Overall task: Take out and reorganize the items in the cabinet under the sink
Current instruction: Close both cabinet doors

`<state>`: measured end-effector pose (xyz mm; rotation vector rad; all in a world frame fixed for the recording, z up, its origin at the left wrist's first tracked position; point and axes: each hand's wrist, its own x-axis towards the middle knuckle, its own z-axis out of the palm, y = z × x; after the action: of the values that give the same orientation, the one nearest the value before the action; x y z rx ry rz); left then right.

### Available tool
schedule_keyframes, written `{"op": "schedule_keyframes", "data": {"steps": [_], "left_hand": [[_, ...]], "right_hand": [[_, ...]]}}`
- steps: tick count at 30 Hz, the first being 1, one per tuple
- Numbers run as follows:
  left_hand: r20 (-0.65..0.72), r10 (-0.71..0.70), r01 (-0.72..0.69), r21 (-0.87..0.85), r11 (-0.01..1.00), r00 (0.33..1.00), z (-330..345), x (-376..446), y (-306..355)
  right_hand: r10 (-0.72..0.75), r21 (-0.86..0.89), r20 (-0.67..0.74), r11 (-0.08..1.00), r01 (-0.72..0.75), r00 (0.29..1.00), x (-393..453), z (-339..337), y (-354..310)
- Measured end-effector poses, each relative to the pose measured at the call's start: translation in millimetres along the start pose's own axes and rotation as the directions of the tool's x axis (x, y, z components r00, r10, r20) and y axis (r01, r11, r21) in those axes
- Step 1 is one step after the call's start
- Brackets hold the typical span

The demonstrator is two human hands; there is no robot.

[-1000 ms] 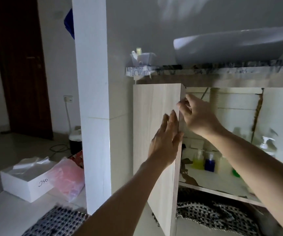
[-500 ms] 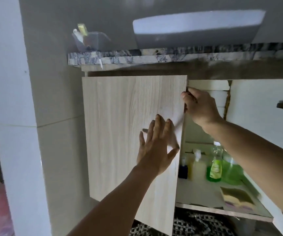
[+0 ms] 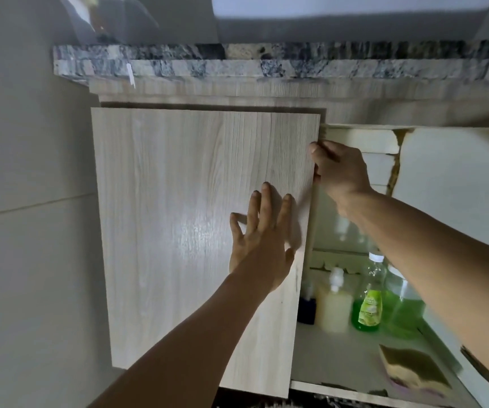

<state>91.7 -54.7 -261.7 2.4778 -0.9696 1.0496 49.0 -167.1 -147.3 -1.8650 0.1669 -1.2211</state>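
Hands on the cabinet door, bottles waiting behind it

Left hand [image 3: 262, 241] lies flat on the front of the pale wood-grain cabinet door [image 3: 184, 231], fingers straight and spread, palm against the panel. That looks like a steadying press, keeping the door from swinging while the other hand works its edge. Beyond those fingertips and slightly above them, the right hand [image 3: 339, 169] curls round the door's free edge, thumb on the front face and fingers hidden behind, a grip suited to moving the panel on its hinges; which way it is being moved cannot be told.

Below the right forearm, the open part of the cabinet shows a yellow-and-brown kitchen sponge [image 3: 411, 368] lying on the white shelf [image 3: 340, 357], nearest the viewer. Further in, under the right hand's wrist, stand a small dark bottle [image 3: 306, 310], a cream pump bottle [image 3: 336, 307], a clear bottle of green liquid with a white cap [image 3: 370, 298] and a larger green-filled container [image 3: 405, 304], close together in a row. Nothing has been taken out, judging by this full shelf.

Above both hands runs the mottled grey stone countertop [image 3: 267, 58].
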Motion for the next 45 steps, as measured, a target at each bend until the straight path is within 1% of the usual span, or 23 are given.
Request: {"op": "schedule_keyframes", "data": {"steps": [3, 5, 8, 10, 12, 14, 17, 19, 23, 27, 31, 33, 37, 40, 42, 45], "left_hand": [[-0.049, -0.012, 0.014, 0.025, 1.0, 0.999, 8, 0, 4], [-0.083, -0.02, 0.023, 0.033, 0.999, 0.996, 11, -2, 6], [-0.109, -0.021, 0.025, 0.036, 0.999, 0.994, 9, -5, 6], [-0.086, -0.021, 0.024, 0.038, 0.999, 0.996, 7, -7, 4], [-0.07, -0.023, 0.026, 0.04, 0.999, 0.997, 2, -8, 3], [-0.034, -0.023, 0.026, 0.075, 0.997, 0.999, -5, -10, 3], [0.051, -0.024, 0.015, 0.174, 0.985, 0.998, -16, -11, 3], [0.107, -0.044, 0.021, 0.204, 0.979, 0.993, -25, -12, 1], [0.202, -0.065, 0.018, 0.229, 0.973, 0.977, -47, -19, 3], [0.27, -0.017, -0.026, 0.156, 0.987, 0.963, -74, -45, 23], [0.36, 0.075, -0.075, -0.013, 0.997, 0.93, -106, -88, 70], [0.375, 0.128, -0.096, -0.104, 0.99, 0.918, -123, -109, 99], [0.363, 0.234, -0.136, -0.275, 0.952, 0.902, -158, -144, 168], [0.325, 0.297, -0.156, -0.396, 0.905, 0.898, -185, -155, 222], [0.297, 0.333, -0.173, -0.458, 0.872, 0.895, -196, -156, 258], [0.27, 0.367, -0.177, -0.537, 0.825, 0.89, -208, -152, 309]], "right_hand": [[-0.011, 0.013, 0.011, 1.0, 0.011, 1.0, 4, -2, 6], [-0.03, -0.013, 0.025, 0.999, 0.03, 0.999, 4, -3, 7], [-0.052, -0.104, 0.051, 0.993, 0.057, 0.997, 3, -7, 3], [-0.077, -0.192, 0.069, 0.977, 0.089, 0.995, 3, -10, 0], [-0.101, -0.31, 0.127, 0.941, 0.136, 0.987, 0, -12, -4], [-0.061, -0.389, 0.195, 0.911, 0.134, 0.979, -2, -14, -5], [0.06, -0.501, 0.297, 0.859, 0.103, 0.953, -13, -20, -6], [0.119, -0.544, 0.333, 0.834, 0.087, 0.935, -25, -27, -8], [0.185, -0.5, 0.35, 0.866, 0.016, 0.918, -62, -55, -19], [0.183, -0.529, 0.379, 0.847, 0.05, 0.907, -114, -93, -27], [0.145, -0.564, 0.382, 0.819, 0.106, 0.913, -178, -154, -35], [0.119, -0.6, 0.353, 0.79, 0.127, 0.928, -207, -189, -44], [0.047, -0.649, 0.251, 0.749, 0.132, 0.967, -246, -261, -80], [-0.112, -0.702, 0.154, 0.687, 0.188, 0.982, -258, -316, -114], [-0.254, -0.735, 0.067, 0.641, 0.22, 0.965, -257, -348, -137], [-0.404, -0.772, -0.09, 0.606, 0.192, 0.91, -248, -386, -157]]}}
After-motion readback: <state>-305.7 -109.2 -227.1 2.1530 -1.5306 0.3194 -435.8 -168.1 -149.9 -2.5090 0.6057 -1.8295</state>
